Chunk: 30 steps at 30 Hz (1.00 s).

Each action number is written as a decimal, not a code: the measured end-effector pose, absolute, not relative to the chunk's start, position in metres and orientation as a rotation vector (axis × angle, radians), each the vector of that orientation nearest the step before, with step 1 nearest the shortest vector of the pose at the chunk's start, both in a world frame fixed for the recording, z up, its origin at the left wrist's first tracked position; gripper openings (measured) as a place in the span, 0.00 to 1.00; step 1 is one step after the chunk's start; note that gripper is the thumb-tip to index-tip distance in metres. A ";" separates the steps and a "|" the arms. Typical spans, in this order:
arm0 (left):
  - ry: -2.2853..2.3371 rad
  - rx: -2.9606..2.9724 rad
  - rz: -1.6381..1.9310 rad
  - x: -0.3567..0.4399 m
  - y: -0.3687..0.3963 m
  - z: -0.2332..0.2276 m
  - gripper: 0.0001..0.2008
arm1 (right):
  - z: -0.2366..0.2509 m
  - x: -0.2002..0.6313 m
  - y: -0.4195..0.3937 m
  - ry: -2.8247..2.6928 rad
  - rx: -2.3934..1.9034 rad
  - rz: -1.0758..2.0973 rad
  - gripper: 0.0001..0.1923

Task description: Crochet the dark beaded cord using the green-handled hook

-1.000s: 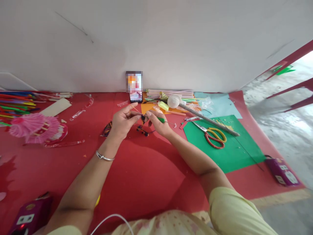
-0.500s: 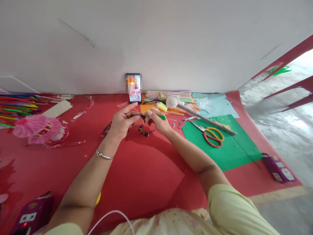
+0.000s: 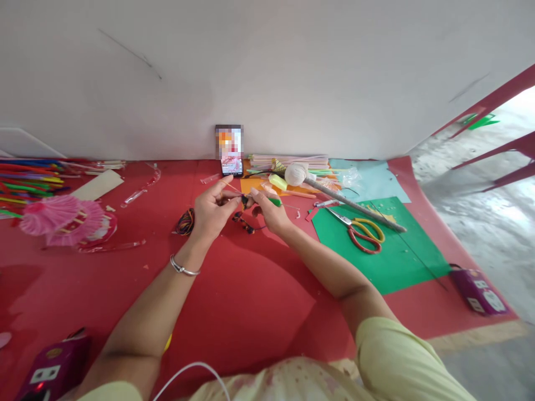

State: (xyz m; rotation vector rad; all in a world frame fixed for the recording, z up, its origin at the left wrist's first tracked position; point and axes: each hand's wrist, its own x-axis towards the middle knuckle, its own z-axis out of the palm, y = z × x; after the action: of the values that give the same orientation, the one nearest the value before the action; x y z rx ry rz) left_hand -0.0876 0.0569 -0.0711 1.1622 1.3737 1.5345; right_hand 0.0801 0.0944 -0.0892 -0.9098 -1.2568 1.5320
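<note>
Both our hands are up over the red mat (image 3: 251,289), the left hand (image 3: 211,211) pinching one end of a thin stick (image 3: 234,194) and the right hand (image 3: 270,213) pinching it further along, by a green piece (image 3: 275,202). A small dark bundle (image 3: 244,223) lies on the mat just beneath the fingers. Scissors (image 3: 361,231) rest on the green paper (image 3: 388,250) to our right, well apart.

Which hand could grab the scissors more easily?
The right hand, probably. The scissors lie on the green paper on that side, while the left hand is farther away. Both hands are pinching a thin stick.
</note>
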 end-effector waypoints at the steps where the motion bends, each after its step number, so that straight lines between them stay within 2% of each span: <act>1: 1.357 1.145 1.539 -0.087 0.057 -0.070 0.36 | -0.089 0.080 0.094 -1.266 -0.909 1.526 0.28; 18: 1.398 1.160 1.563 -0.086 0.058 -0.070 0.35 | -0.081 0.077 0.084 -1.247 -0.934 1.523 0.30; 30: 1.467 1.242 1.584 -0.084 0.055 -0.066 0.36 | -0.078 0.066 0.080 -0.904 -0.984 1.807 0.36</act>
State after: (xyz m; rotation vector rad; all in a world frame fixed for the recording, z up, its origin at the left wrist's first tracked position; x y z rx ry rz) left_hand -0.0837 0.0551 -0.0656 1.2418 1.4672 1.5844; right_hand 0.0660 0.0802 -0.0780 -0.9836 -0.9043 1.8073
